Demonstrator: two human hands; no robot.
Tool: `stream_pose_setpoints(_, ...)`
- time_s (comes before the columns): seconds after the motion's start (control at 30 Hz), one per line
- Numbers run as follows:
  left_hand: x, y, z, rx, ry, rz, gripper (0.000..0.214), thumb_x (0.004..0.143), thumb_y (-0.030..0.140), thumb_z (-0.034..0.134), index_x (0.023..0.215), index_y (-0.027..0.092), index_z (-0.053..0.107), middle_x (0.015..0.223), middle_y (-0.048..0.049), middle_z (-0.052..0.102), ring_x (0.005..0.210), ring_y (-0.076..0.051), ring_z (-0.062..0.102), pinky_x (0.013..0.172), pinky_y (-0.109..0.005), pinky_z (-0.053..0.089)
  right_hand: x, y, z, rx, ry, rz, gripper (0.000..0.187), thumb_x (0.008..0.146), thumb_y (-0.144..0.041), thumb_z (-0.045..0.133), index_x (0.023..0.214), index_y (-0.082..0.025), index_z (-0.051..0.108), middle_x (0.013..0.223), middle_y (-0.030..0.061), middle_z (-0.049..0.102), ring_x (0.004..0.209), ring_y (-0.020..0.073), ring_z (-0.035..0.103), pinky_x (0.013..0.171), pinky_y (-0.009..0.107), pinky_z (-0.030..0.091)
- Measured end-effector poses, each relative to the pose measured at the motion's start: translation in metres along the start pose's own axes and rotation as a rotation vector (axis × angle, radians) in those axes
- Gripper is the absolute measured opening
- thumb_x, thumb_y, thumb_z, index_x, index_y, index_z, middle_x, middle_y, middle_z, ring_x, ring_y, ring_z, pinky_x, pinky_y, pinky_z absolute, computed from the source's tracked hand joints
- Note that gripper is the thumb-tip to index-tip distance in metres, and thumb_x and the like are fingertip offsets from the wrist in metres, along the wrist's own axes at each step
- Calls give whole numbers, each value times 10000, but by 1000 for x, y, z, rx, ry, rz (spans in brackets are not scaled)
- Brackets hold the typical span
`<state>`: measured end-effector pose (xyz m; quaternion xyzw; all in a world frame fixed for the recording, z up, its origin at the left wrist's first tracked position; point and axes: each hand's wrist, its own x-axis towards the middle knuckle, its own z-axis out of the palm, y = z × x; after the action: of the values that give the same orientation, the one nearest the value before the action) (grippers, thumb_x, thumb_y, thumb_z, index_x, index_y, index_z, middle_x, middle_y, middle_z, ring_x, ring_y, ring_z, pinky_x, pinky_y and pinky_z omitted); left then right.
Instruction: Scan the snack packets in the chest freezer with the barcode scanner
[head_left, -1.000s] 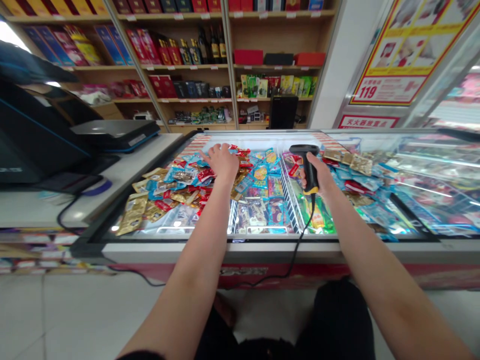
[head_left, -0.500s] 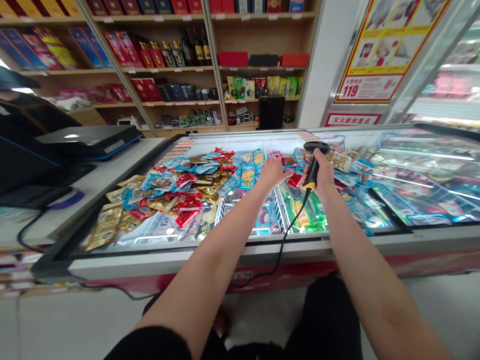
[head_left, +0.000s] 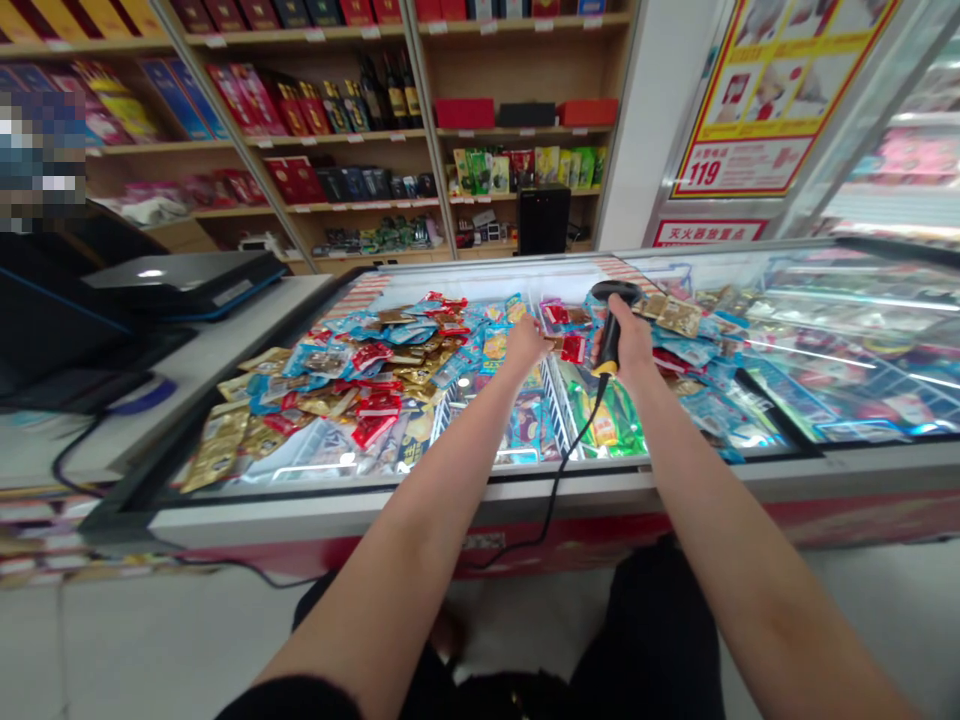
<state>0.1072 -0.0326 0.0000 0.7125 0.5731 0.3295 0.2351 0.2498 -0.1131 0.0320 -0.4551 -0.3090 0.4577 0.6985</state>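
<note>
My right hand (head_left: pixel 634 345) is wrapped round the handle of a black barcode scanner (head_left: pixel 609 312) with a yellow base, held over the glass-topped freezer (head_left: pixel 480 500). Its black cable (head_left: pixel 555 490) hangs down over the freezer's front edge. My left hand (head_left: pixel 525 343) is closed on a small red snack packet (head_left: pixel 571 347) just left of the scanner. Many blue, red and gold snack packets (head_left: pixel 360 375) lie spread on the glass lid to the left.
A white counter (head_left: pixel 187 350) on the left carries a black register screen and a closed laptop (head_left: pixel 187 280). Wooden shelves (head_left: pixel 420 130) with boxes and bottles line the back wall. More packets (head_left: pixel 712 400) lie on the glass at right. A yellow and red poster (head_left: pixel 765 100) hangs beyond.
My left hand moved right from the packet pile to beside the scanner and closed on a red packet. My right hand kept the scanner and shifted slightly.
</note>
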Motion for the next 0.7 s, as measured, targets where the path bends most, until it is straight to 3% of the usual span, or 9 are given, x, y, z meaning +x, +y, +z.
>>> stream_pose_setpoints(0.1, 3, -13, -14, 82, 13, -30, 53, 719, 154, 686, 742, 178, 644, 830, -66, 696, 955, -259, 661, 822, -315, 463, -1, 2, 3, -21, -1, 23, 324, 871, -507, 644, 789, -204, 565, 422, -36, 538, 269, 133, 463, 278, 259, 370)
stream_pose_setpoints(0.2, 5, -25, -28, -30, 50, -65, 167, 731, 168, 674, 611, 189, 559, 676, -27, 622, 886, -237, 658, 800, -303, 479, -2, 7, 6, -48, -30, 37, 352, 837, -534, 678, 814, -198, 577, 439, -32, 555, 272, 135, 465, 275, 263, 375)
stream_pose_setpoints(0.3, 5, -34, -41, -412, 80, -167, 98, 784, 194, 640, 726, 201, 562, 662, 11, 594, 791, -193, 664, 758, -299, 520, -3, 12, 11, -83, -73, 64, 346, 840, -530, 670, 819, -196, 581, 434, -23, 557, 282, 147, 476, 274, 269, 380)
stream_pose_setpoints(0.4, 3, -42, -55, -744, 25, -293, 61, 842, 215, 602, 857, 217, 543, 674, 30, 605, 674, -171, 671, 711, -333, 561, -4, 15, 20, -118, -116, 87, 316, 861, -505, 649, 818, -201, 576, 430, -21, 551, 288, 153, 481, 281, 268, 382)
stream_pose_setpoints(0.57, 2, -49, -70, -917, -25, -446, 248, 766, 159, 736, 803, 201, 495, 661, 33, 620, 643, -144, 673, 722, -326, 591, -3, 22, 40, -198, -168, 132, 302, 873, -484, 646, 799, -200, 575, 434, -22, 551, 304, 151, 497, 303, 261, 388)
stream_pose_setpoints(0.7, 3, -47, -69, -994, -69, -411, 322, 642, 40, 801, 748, 176, 528, 609, 37, 594, 683, -118, 662, 792, -288, 591, -5, 35, 52, -242, -159, 170, 288, 888, -445, 627, 755, -200, 556, 407, -20, 534, 290, 151, 472, 293, 265, 379)
